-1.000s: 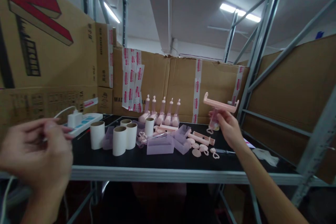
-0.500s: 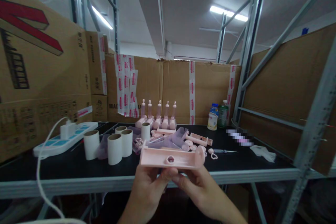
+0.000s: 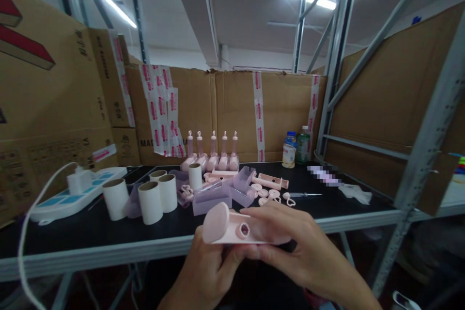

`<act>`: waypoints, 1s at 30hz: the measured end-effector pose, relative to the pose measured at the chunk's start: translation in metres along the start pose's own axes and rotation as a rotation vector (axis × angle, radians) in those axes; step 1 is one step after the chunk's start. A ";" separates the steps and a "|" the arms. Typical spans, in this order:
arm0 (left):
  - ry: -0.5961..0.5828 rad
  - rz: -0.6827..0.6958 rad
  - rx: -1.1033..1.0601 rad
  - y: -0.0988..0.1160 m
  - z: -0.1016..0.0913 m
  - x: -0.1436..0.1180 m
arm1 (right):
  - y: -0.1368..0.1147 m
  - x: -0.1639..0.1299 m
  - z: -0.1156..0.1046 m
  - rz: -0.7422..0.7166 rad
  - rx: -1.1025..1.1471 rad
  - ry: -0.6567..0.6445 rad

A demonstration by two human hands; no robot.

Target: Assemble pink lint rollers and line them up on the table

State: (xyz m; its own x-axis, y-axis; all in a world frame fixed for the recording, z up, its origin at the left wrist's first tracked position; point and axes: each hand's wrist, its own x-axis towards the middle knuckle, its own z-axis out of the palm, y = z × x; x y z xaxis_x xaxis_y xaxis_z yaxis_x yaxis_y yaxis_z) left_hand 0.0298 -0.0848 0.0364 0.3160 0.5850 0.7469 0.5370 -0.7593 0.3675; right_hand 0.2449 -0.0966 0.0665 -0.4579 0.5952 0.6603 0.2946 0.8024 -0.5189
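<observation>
Both hands hold one pink plastic trough-shaped part [image 3: 232, 233] in front of the table edge. It has a rounded end plate on its left and a raised round hole in its floor. My left hand [image 3: 209, 264] is closed under its left end, thumb along the lower edge. My right hand [image 3: 294, 240] grips the right end, with fingers over the top and thumb below, hiding that end. Behind it on the table lie purple translucent trays [image 3: 212, 197], a similar pink part [image 3: 271, 180], small pink discs [image 3: 258, 191] and heart-shaped pink rings [image 3: 288, 199].
White cardboard tubes [image 3: 150, 206] stand left of centre. A power strip [image 3: 78, 198] with a white cable lies farther left. Several pink assembled pieces [image 3: 213, 157] stand at the back. A screwdriver [image 3: 305, 195], two bottles [image 3: 289, 152] and a crumpled tissue [image 3: 356, 193] are on the right.
The pink part has been turned round, so its rounded end plate now faces left. My right hand has moved up over its right end. The view has shifted slightly.
</observation>
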 end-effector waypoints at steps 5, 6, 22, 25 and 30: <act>0.101 -0.020 0.040 -0.007 0.005 -0.009 | 0.001 0.002 0.003 -0.026 0.019 0.001; 0.110 -0.025 0.033 -0.006 0.006 -0.010 | -0.001 0.002 0.003 -0.031 0.020 0.001; 0.034 -0.152 -0.121 -0.012 -0.016 0.024 | 0.196 -0.016 -0.090 0.731 -0.605 0.540; 0.042 -0.304 -0.274 -0.022 -0.015 0.025 | 0.221 0.002 -0.092 0.739 -0.540 0.478; 0.148 -0.407 -0.547 -0.038 -0.006 0.025 | 0.221 0.035 -0.081 0.622 -0.326 0.474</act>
State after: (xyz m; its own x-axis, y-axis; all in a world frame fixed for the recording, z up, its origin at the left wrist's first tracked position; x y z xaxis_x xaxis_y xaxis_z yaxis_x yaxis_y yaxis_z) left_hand 0.0127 -0.0434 0.0449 0.0424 0.8379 0.5441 0.1067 -0.5453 0.8314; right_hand 0.3623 0.1051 0.0188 0.2465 0.8291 0.5018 0.6372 0.2515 -0.7285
